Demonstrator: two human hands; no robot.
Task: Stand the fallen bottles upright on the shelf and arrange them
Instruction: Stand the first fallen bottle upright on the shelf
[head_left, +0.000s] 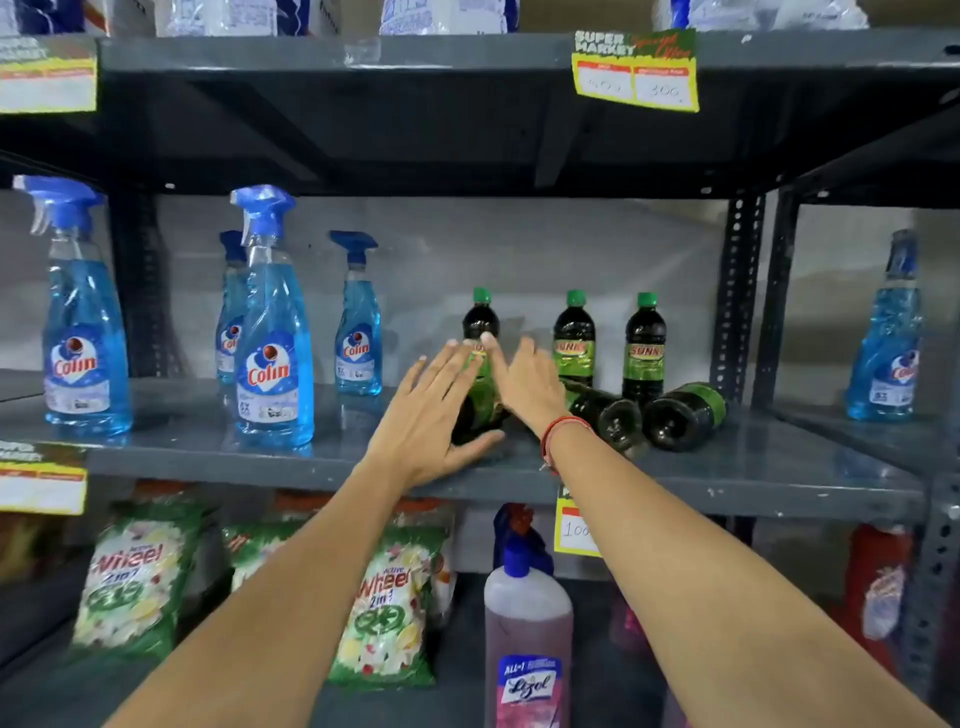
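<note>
Shelf (208, 457) status: three dark green-capped bottles upright, two fallen. Upright bottle between the hands (480, 322) at centre, two more upright behind at right (574, 338) and (644, 343). Fallen pair lying on their sides just right of the hands, bases toward camera: nearer one (605, 415), far one (683, 415), close together, possibly touching. Left hand (441, 410) open, fingers spread flat against left side of centre bottle, thumb down near shelf surface by its base. Right hand (524, 384) open too, fingers extended along bottle's right side; no closed grip on either side, more a steadying or nudging cup than a hold. Cannot tell whether palms press the bottle or just flank it. Handling guess: full of dark liquid, so moderately heavy, rigid plastic likely, glossy label wrap probably slick. Round body, so fallen ones will roll if nudged sideways on smooth metal shelf. Best hold: wrap around mid-body at label, or at shoulder below cap, then pivot up on base. Tall narrow shape, so tippy; set down square. Blue spray bottles (272, 332) at left, clear of the work.
</note>
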